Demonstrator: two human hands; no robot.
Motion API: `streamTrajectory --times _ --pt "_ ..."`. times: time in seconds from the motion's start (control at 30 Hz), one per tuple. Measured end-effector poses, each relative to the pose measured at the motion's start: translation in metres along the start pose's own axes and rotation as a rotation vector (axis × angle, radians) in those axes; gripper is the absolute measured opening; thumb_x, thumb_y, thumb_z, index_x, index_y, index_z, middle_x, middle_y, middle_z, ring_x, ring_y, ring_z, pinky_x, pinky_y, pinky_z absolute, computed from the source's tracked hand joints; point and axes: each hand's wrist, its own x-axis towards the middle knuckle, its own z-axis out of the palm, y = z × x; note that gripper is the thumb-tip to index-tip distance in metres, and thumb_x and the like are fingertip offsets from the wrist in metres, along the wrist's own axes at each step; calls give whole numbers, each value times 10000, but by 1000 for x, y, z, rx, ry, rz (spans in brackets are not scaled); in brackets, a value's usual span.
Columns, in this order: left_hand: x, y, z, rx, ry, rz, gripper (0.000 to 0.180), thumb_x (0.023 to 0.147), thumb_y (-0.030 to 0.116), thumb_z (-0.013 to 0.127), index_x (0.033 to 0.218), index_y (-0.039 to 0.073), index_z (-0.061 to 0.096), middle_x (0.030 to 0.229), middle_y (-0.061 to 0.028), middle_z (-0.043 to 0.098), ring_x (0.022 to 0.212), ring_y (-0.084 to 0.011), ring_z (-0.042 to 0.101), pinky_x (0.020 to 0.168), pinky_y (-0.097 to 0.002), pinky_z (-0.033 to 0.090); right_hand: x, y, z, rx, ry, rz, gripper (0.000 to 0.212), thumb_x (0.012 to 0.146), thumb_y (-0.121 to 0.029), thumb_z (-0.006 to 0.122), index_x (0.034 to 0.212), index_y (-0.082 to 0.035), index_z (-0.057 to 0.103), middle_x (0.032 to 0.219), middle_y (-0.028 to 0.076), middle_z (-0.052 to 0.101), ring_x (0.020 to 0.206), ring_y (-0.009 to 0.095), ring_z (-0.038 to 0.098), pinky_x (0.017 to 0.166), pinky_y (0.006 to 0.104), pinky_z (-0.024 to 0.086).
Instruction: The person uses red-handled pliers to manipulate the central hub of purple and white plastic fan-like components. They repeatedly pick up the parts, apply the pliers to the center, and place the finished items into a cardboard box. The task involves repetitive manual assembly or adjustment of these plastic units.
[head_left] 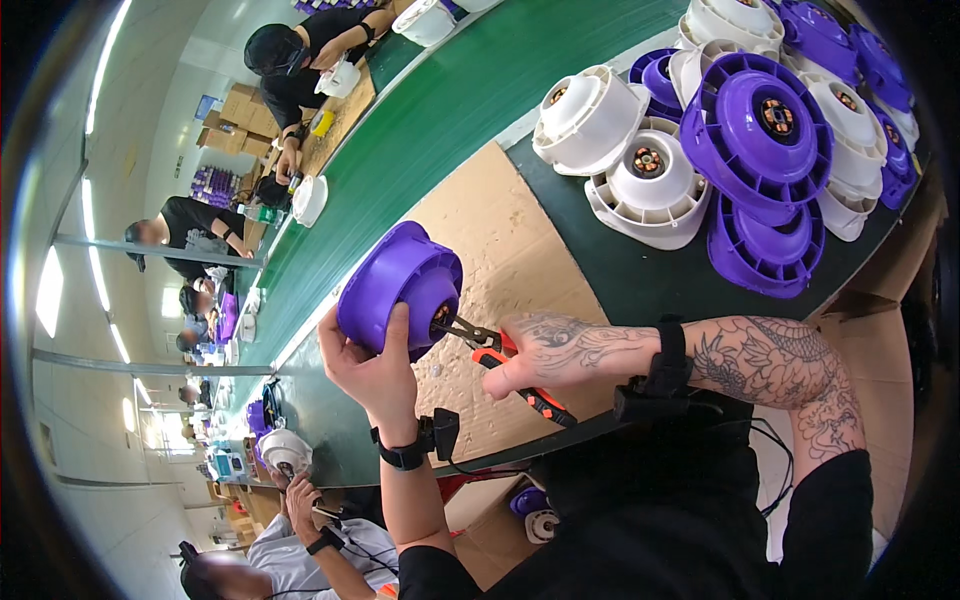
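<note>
My left hand point(376, 368) grips a purple plastic fan housing point(385, 285) by its side, tilted above a cardboard sheet. The housing's hub, with a copper-wound motor core point(441, 315), faces right. In my right hand point(535, 352) is a pair of pliers point(545, 404) with red and black handles. The pliers' jaws reach the motor core at the hub; whether they are closed on some part of it is too small to tell. My right fingers are wrapped round the handles and partly hidden behind the hand.
White and purple fan housings point(757, 138) are piled at the right of the green table. The cardboard sheet point(500, 220) lies under my hands. Beyond runs a green conveyor belt point(440, 130). Co-workers point(310, 60) sit along it, and one person point(290, 560) works close at the lower left. An open carton point(500, 545) stands below.
</note>
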Motion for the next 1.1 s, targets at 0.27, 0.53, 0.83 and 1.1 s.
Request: streamTrajectory --times 0.27,0.53,0.83,1.1 --pt "-16 -11 -1 -112 140 106 357 939 125 764 1165 11 513 1077 -67 608 998 -145 588 911 -303 482 8 9 8 602 -241 -90 404 813 -469 643 641 -131 501 551 -9 406 489 124 383 471 337 291" --pt "1 -6 -7 24 -74 110 676 783 38 821 1352 -24 460 1164 -102 616 1052 -185 619 968 -321 494 -3 -5 -2 -128 102 -29 578 787 -492 703 974 46 606 778 157 616 761 267 636 690 403 497" --pt "-22 -31 -3 -285 46 -31 538 889 68 763 1362 -46 532 1268 -114 628 1168 -201 603 1017 -342 473 17 20 -3 802 -352 -52 338 801 -443 673 768 -126 559 640 0 505 520 120 475 523 294 427" --pt "-10 -22 -13 -209 -100 164 680 823 -20 789 1427 -48 477 1304 -121 605 1212 -192 574 1067 -362 436 -4 -3 -1 -58 141 -76 493 787 -462 715 866 9 591 681 116 576 668 230 600 639 381 486"
